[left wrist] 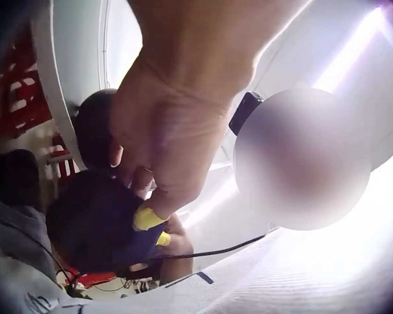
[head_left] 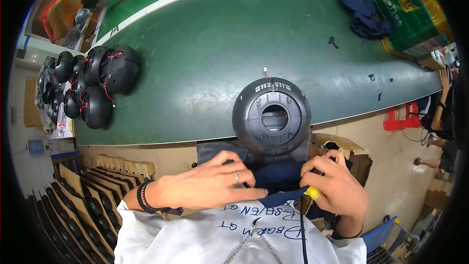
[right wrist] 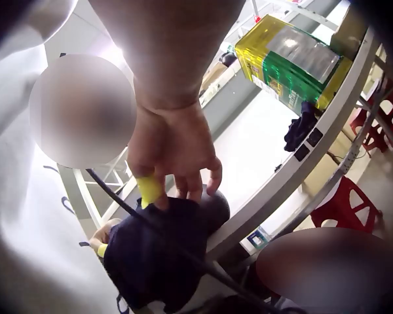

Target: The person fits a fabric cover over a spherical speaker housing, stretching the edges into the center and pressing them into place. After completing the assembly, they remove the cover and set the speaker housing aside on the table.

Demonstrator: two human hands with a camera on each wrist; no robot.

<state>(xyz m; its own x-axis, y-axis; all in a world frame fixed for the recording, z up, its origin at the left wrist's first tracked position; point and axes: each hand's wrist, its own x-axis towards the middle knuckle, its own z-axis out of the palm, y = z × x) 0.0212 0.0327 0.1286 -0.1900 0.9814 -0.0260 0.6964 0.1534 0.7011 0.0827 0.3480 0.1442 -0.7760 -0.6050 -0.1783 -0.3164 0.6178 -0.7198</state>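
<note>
A dark navy cloth [head_left: 278, 178] stretches between my two hands in front of my shirt. Its left side is pinched by my left hand [head_left: 210, 183], thumb below the curled fingers. My right hand [head_left: 337, 186] grips the other side, yellow tape wrapped on its thumb. In the left wrist view the cloth [left wrist: 98, 222] bunches under the left hand [left wrist: 170, 140]. Seen from the right wrist, the cloth [right wrist: 157, 255] hangs below the right hand [right wrist: 177, 144]. Just beyond the hands, a round black shell [head_left: 244, 122] with a central hole sits at the table's near edge.
Several black shells with red wires [head_left: 117, 71] are grouped at the table's left. A green-and-yellow carton [head_left: 410, 14] and another navy cloth [head_left: 364, 17] lie far right on the green table [head_left: 205, 44]. Below left are racks of black parts [head_left: 93, 195]. A black cord [head_left: 303, 230] hangs before my shirt.
</note>
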